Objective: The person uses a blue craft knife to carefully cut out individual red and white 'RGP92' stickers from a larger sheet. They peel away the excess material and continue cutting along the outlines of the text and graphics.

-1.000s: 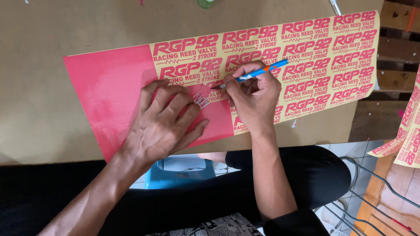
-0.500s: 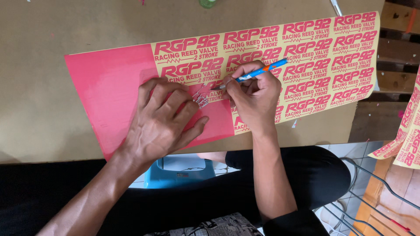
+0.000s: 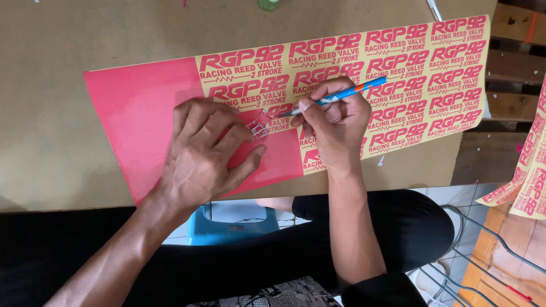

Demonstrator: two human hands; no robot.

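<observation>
A large red vinyl sticker sheet [image 3: 142, 119] lies flat on a brown table [image 3: 57, 57], its right part already stripped to cream backing that carries rows of red lettering. Where the solid red meets the lettering, near the sheet's middle, a small curled scrap of vinyl [image 3: 259, 129] sticks up.

The person's right hand [image 3: 335, 122] holds a slim blue and orange craft knife [image 3: 341, 95] like a pen, pinched between thumb and forefinger, its tip angled down-left towards that scrap. The left hand [image 3: 207, 153] lies palm down on the red area, fingers slightly spread and pressed onto the sheet, fingertips just beside the scrap.

This looks like weeding: picking surplus vinyl away from around cut letters. The step in hand seems to be lifting a small piece with the blade point. The next move likely calls for a light, shallow touch so the letters stay put, with the sheet held firmly flat.

More printed sheets [image 3: 526, 176] hang at the right edge. A blue stool [image 3: 227, 227] sits below, between the person's dark-clothed legs.
</observation>
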